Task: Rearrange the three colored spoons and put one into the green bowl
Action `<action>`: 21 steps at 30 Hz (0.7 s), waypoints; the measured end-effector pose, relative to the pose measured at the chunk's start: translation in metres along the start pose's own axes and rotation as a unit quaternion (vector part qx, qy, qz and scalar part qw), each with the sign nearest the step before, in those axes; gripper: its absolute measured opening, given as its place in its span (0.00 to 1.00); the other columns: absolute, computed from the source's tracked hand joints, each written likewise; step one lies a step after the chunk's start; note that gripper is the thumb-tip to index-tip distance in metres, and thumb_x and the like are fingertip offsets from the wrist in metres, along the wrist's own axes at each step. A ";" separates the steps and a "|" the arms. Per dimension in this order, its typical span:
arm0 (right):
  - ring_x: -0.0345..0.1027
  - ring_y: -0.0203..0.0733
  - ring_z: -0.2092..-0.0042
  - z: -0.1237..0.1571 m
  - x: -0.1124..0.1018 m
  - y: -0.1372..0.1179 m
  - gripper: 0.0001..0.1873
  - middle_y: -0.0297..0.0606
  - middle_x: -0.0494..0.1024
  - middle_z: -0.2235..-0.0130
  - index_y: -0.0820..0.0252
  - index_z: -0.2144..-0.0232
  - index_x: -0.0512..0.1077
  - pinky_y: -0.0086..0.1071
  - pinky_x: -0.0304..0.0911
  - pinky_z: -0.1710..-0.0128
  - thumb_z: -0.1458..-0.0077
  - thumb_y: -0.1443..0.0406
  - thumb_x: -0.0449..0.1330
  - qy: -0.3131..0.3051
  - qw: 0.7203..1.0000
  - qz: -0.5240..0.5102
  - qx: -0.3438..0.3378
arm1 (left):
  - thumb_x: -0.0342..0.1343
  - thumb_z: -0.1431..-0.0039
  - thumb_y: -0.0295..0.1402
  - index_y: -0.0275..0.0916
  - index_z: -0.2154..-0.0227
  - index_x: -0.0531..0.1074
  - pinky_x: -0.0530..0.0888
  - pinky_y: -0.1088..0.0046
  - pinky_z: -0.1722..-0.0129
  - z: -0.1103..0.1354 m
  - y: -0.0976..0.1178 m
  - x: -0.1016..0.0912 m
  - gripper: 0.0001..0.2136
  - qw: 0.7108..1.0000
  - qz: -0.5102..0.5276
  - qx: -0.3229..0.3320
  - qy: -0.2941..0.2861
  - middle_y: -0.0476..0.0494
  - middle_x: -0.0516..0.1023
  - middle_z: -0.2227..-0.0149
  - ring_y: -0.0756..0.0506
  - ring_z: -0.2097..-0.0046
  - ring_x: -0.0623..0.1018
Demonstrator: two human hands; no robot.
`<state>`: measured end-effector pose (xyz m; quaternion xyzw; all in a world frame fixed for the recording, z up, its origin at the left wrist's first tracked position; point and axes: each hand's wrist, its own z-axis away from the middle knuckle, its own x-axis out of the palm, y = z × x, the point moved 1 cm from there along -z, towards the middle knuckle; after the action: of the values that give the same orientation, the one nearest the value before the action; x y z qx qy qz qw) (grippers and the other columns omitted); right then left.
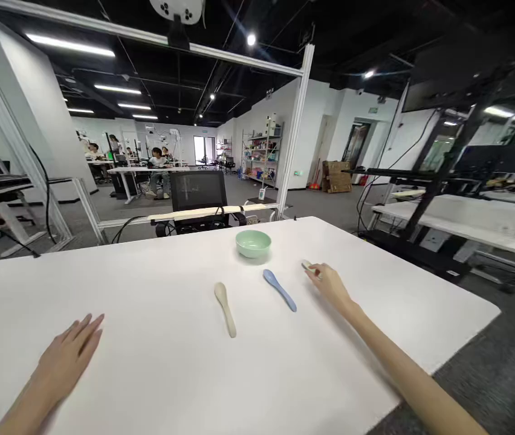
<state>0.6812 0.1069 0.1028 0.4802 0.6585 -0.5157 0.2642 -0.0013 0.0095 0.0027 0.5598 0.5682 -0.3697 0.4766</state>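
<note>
My right hand [327,284] is closed on a whitish spoon [306,264] at the right of the table. Only the tip of that spoon shows past the fingers; its remainder is hidden under the hand. To the left of it, a blue spoon [280,290] lies slanted on the tabletop. Further left lies a beige spoon [225,309], its bowl end pointing away from me. A light green bowl [252,244] stands upright behind the spoons, near the far edge. Over at the left, my left hand [71,353] rests on the table with fingers stretched out, holding nothing.
The white table [158,338] carries these things. Beyond its far edge stand a metal frame [294,133] and a black mesh chair [198,190]. Another desk [466,220] is off to the right. Several people sit at desks far behind.
</note>
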 end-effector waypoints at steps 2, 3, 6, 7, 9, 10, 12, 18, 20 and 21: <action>0.78 0.51 0.57 0.012 0.011 -0.016 0.21 0.50 0.83 0.60 0.69 0.52 0.81 0.36 0.66 0.53 0.35 0.58 0.57 -0.019 0.999 -0.022 -0.021 | 0.32 0.34 0.50 0.30 0.34 0.71 0.69 0.45 0.33 -0.001 -0.002 0.002 0.38 1.000 0.000 -0.001 0.007 0.28 0.71 0.31 0.27 0.29 0.69; 0.78 0.51 0.58 0.017 0.016 -0.024 0.22 0.49 0.84 0.61 0.68 0.52 0.81 0.36 0.66 0.53 0.35 0.56 0.58 -0.030 0.999 -0.033 -0.028 | 0.32 0.34 0.50 0.31 0.34 0.71 0.69 0.46 0.33 -0.001 -0.003 0.003 0.38 1.000 0.001 -0.002 0.009 0.29 0.71 0.31 0.27 0.29 0.69; 0.78 0.49 0.60 0.033 0.028 -0.044 0.25 0.47 0.83 0.63 0.67 0.52 0.81 0.35 0.65 0.58 0.36 0.51 0.59 -0.062 0.995 -0.066 -0.035 | 0.33 0.34 0.51 0.34 0.34 0.71 0.68 0.46 0.32 -0.001 -0.003 0.004 0.37 1.000 0.003 -0.013 0.008 0.33 0.71 0.30 0.29 0.28 0.68; 0.77 0.48 0.62 0.038 0.030 -0.050 0.25 0.46 0.83 0.63 0.67 0.52 0.81 0.34 0.65 0.60 0.36 0.51 0.59 -0.072 0.994 -0.075 -0.033 | 0.33 0.34 0.51 0.35 0.33 0.70 0.68 0.46 0.32 -0.001 -0.003 0.004 0.37 1.000 0.005 -0.016 0.005 0.33 0.71 0.30 0.30 0.28 0.68; 0.76 0.47 0.65 0.044 0.034 -0.058 0.24 0.44 0.83 0.65 0.66 0.54 0.82 0.33 0.63 0.64 0.36 0.52 0.59 -0.082 0.992 -0.087 -0.027 | 0.33 0.34 0.51 0.35 0.33 0.69 0.67 0.47 0.31 -0.001 -0.003 0.004 0.37 1.000 0.009 -0.023 -0.003 0.34 0.70 0.29 0.30 0.27 0.67; 0.75 0.46 0.65 0.045 0.035 -0.061 0.22 0.44 0.82 0.66 0.65 0.56 0.82 0.33 0.62 0.65 0.37 0.53 0.60 -0.083 0.992 -0.090 -0.026 | 0.32 0.33 0.52 0.34 0.32 0.68 0.67 0.47 0.31 -0.001 -0.003 0.003 0.38 1.000 0.010 -0.026 -0.007 0.33 0.69 0.29 0.30 0.27 0.66; 0.73 0.45 0.67 0.046 0.036 -0.065 0.18 0.42 0.82 0.67 0.63 0.60 0.82 0.33 0.60 0.66 0.37 0.55 0.60 -0.082 0.992 -0.095 -0.026 | 0.32 0.33 0.52 0.34 0.32 0.68 0.66 0.47 0.31 -0.001 -0.003 0.003 0.38 0.999 0.011 -0.030 -0.011 0.33 0.69 0.28 0.30 0.27 0.65; 0.68 0.42 0.70 0.045 0.040 -0.066 0.18 0.39 0.78 0.70 0.60 0.69 0.79 0.33 0.56 0.69 0.35 0.54 0.57 -0.092 0.990 -0.106 -0.035 | 0.32 0.33 0.52 0.34 0.31 0.67 0.65 0.45 0.31 0.000 -0.002 0.003 0.38 0.999 0.018 -0.032 -0.011 0.32 0.67 0.28 0.29 0.26 0.64; 0.67 0.42 0.70 0.045 0.040 -0.066 0.19 0.39 0.78 0.71 0.60 0.70 0.78 0.33 0.55 0.69 0.35 0.53 0.57 -0.092 0.989 -0.105 -0.039 | 0.31 0.33 0.52 0.33 0.31 0.67 0.65 0.45 0.31 0.001 -0.001 0.002 0.39 0.999 0.019 -0.031 -0.014 0.30 0.67 0.28 0.28 0.26 0.64; 0.68 0.42 0.70 0.045 0.040 -0.066 0.19 0.40 0.78 0.70 0.60 0.70 0.78 0.33 0.56 0.69 0.35 0.53 0.57 -0.091 0.990 -0.104 -0.041 | 0.31 0.33 0.52 0.33 0.31 0.67 0.65 0.45 0.31 0.001 0.000 0.001 0.39 0.999 0.019 -0.031 -0.016 0.30 0.67 0.28 0.28 0.26 0.63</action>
<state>0.5988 0.0794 0.0820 0.3488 0.6984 -0.5550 0.2873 -0.0013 0.0090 0.0016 0.5491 0.5610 -0.3519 0.5098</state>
